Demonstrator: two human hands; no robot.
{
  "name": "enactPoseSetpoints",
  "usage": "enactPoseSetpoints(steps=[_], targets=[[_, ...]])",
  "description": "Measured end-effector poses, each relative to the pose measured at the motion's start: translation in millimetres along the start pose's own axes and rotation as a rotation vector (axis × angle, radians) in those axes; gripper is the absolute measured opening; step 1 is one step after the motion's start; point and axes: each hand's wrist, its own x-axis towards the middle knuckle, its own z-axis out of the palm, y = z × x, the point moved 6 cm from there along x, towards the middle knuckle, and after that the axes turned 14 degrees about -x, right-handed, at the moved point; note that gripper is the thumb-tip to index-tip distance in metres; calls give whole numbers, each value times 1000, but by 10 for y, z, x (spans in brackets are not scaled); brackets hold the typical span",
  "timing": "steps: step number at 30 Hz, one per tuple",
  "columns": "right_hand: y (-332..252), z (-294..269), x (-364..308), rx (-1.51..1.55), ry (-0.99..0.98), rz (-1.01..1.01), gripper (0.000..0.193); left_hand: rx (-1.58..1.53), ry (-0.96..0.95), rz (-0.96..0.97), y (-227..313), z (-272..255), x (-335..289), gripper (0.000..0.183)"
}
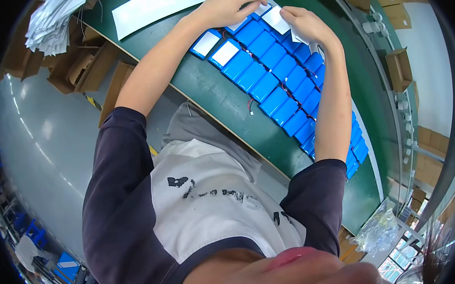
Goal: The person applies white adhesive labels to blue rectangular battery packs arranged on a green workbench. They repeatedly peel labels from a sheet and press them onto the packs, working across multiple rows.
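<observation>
Several blue shrink-wrapped battery packs (251, 67) lie in rows on a green table (203, 86), thin red and black leads with small white plugs between them. White rectangular labels (225, 53) sit on some packs at the far end. My left hand (232, 5) is over that end with fingers bent and apart, its fingertips close to a labelled pack. My right hand (311, 26) grips a small bunch of white labels (299, 36), its thumb and fingertips beside a white label (276, 19) on a pack. What lies under the left fingertips is partly hidden.
A long white sheet (147, 14) lies at the table's far left. White papers (53, 25) are heaped beyond it, above open cardboard boxes (77, 68). Clear plastic bags (378, 226) lie at the right end. A cardboard tray (399, 70) stands along the far right side.
</observation>
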Motion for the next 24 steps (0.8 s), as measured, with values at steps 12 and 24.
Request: enactPoseSetpoints(steps=[12, 24], targets=[[38, 75, 132, 95, 41, -222, 39, 15, 102, 40, 50, 115, 47, 25], [-8, 60, 83, 113, 69, -212, 37, -59, 273, -28, -42, -34, 111, 10]])
